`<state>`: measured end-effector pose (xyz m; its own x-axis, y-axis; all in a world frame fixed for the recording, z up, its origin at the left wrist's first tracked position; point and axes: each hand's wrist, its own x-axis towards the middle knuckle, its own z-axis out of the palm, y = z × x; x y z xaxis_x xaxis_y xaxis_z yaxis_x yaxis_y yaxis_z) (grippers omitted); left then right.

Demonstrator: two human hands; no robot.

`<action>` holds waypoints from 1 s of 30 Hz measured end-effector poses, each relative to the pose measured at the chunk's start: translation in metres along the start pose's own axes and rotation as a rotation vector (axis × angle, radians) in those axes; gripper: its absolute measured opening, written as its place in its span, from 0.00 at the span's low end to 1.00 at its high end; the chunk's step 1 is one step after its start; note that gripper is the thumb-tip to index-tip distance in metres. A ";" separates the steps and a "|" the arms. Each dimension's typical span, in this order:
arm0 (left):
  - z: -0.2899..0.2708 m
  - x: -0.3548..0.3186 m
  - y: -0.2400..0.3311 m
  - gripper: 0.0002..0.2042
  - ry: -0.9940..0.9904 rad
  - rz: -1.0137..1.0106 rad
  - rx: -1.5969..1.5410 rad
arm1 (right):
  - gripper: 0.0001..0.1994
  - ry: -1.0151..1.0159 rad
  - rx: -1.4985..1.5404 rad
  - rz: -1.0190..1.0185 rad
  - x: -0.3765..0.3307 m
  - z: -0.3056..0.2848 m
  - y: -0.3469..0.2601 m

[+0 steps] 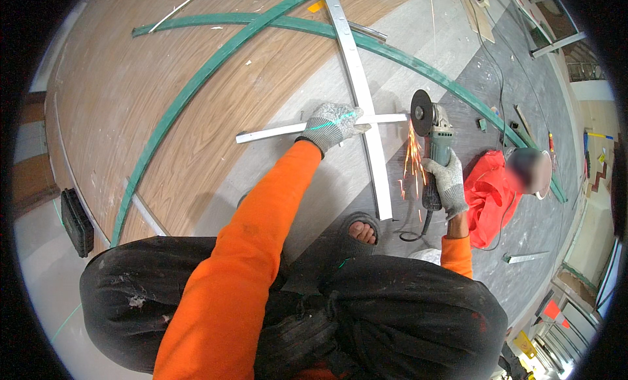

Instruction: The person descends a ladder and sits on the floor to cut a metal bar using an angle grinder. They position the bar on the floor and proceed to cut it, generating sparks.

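Note:
In a grey work glove, my left hand [333,126] is closed around a short white metal bar [275,131]. That bar lies crosswise over a longer white metal bar [358,79] on the floor. My right hand [449,186], gloved too, grips a green angle grinder [439,148] by its body. The grinder's dark disc [422,112] meets the right end of the short bar, and orange sparks [412,151] spray down from there toward me. The fingertips of my left hand are partly hidden by the bar.
Two long green strips [190,95] cross on the wood-patterned floor [124,86]. Red cloth [484,200] lies right of the grinder, beside a round container [531,171]. A power cord [497,66] runs along the right. A black case [77,222] stands at far left; my foot [362,231] is near the long bar.

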<state>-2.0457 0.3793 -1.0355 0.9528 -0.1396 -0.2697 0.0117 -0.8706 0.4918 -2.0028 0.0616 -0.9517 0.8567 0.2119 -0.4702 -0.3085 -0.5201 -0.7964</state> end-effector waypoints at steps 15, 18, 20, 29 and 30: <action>-0.001 0.005 0.002 0.33 -0.054 -0.057 0.032 | 0.26 0.036 0.040 -0.011 -0.005 0.003 -0.008; -0.005 0.004 0.004 0.33 -0.070 -0.054 0.013 | 0.26 0.031 0.059 -0.002 -0.005 0.003 -0.010; -0.009 0.005 0.007 0.32 -0.099 -0.077 0.004 | 0.26 0.021 -0.030 0.003 0.003 -0.002 -0.004; -0.007 0.005 0.005 0.31 -0.087 -0.062 0.011 | 0.27 0.016 0.018 -0.054 0.000 0.000 -0.003; -0.005 0.006 0.004 0.31 -0.079 -0.061 0.005 | 0.27 -0.014 0.063 -0.072 -0.001 0.000 -0.004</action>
<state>-2.0384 0.3774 -1.0305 0.9234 -0.1230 -0.3636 0.0671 -0.8810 0.4684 -2.0020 0.0631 -0.9483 0.8719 0.2590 -0.4155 -0.2717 -0.4499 -0.8507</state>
